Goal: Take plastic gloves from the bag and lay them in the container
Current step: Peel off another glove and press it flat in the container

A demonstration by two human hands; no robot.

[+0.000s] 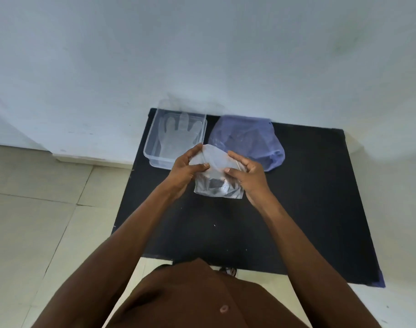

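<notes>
A clear rectangular container (pixel 152 147) stands at the far left of the black table, with a flat plastic glove (pixel 178 133) lying inside, fingers pointing away from me. A bluish translucent bag (pixel 249 136) sits to its right. Above the table's middle I hold a folded, crumpled plastic glove (pixel 216 176) between both hands. My left hand (pixel 185 171) pinches its left edge and my right hand (pixel 249 176) grips its right edge. The lower part of the held glove hangs down and shows the dark table through it.
The black table (pixel 308 209) is pushed against a pale wall (pixel 202 55). Light floor tiles (pixel 36 221) lie to the left and in front. My brown shirt (pixel 202 299) fills the bottom of the view.
</notes>
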